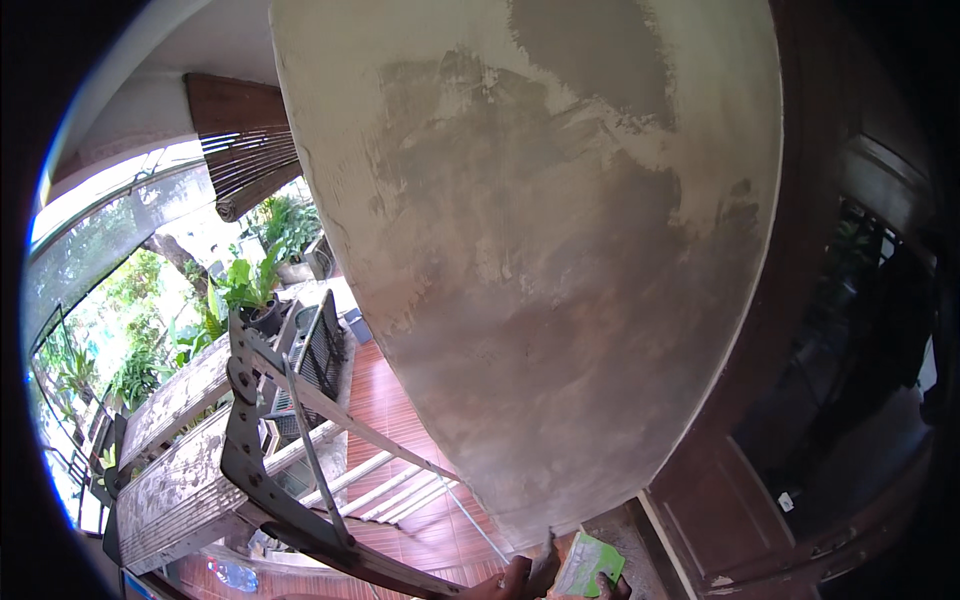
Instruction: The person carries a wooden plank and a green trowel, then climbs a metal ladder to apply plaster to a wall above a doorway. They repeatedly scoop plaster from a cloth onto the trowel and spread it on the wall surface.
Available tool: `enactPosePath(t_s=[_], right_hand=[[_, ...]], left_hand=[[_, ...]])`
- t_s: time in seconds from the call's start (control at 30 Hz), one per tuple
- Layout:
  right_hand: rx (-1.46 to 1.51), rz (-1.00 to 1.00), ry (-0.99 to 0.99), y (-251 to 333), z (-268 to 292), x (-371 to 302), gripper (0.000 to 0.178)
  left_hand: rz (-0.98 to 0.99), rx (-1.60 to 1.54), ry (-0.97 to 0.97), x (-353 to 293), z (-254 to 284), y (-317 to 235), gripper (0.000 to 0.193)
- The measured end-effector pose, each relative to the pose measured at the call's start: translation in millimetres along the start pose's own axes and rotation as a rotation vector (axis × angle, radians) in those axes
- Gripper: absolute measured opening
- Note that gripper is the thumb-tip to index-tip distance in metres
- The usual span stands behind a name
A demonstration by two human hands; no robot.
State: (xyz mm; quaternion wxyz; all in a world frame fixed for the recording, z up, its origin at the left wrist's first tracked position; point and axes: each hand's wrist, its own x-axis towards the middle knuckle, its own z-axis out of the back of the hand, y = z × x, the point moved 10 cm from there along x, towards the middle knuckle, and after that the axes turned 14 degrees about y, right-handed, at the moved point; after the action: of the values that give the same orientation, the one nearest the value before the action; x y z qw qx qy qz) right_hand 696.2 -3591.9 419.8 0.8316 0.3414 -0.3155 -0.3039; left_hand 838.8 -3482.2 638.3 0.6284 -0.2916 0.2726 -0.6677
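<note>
At the lower edge, my right hand (615,588) is closed on a green flat piece (592,562) smeared with pale grey paste, the thumb lying over its face. Just left of it my left hand (513,578) is curled, cut off by the picture's bottom. A small grey tip (550,541) sticks up beside its fingers; what they hold is mostly hidden. Both hands are below a tall wall panel (540,300), coated in patchy cream and grey-brown plaster. A darker patch (590,50) marks its top.
A paste-spattered folding ladder (185,490) stands at left, its dark hinged arm (260,480) reaching toward my hands. Below lies a red tiled floor (390,400) with a plastic bottle (232,575). Potted plants (245,285) and a rolled bamboo blind (245,150) are behind. Right stands a brown door (710,500).
</note>
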Motion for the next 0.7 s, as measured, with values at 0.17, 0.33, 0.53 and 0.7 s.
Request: enactPosePath(t_s=[0.17, 0.33, 0.53, 0.7], right_hand=[[0.604, -0.312, 0.135, -28, 4, 45, 0.045], [0.598, -0.27, 0.128, 24, 43, 86, 0.02], [1.003, -0.361, 0.286, 45, 27, 110, 0.026], [1.175, -0.408, 0.366, 65, 14, 124, 0.027]], left_hand=[[0.13, 0.485, 0.12, 24, 8, -17, 0.045], [0.133, 0.135, -0.015, 37, 27, -9, 0.039], [0.069, 0.136, -0.239, 33, 68, -42, 0.037], [-0.013, 0.064, -0.405, 32, 99, -68, 0.04]])
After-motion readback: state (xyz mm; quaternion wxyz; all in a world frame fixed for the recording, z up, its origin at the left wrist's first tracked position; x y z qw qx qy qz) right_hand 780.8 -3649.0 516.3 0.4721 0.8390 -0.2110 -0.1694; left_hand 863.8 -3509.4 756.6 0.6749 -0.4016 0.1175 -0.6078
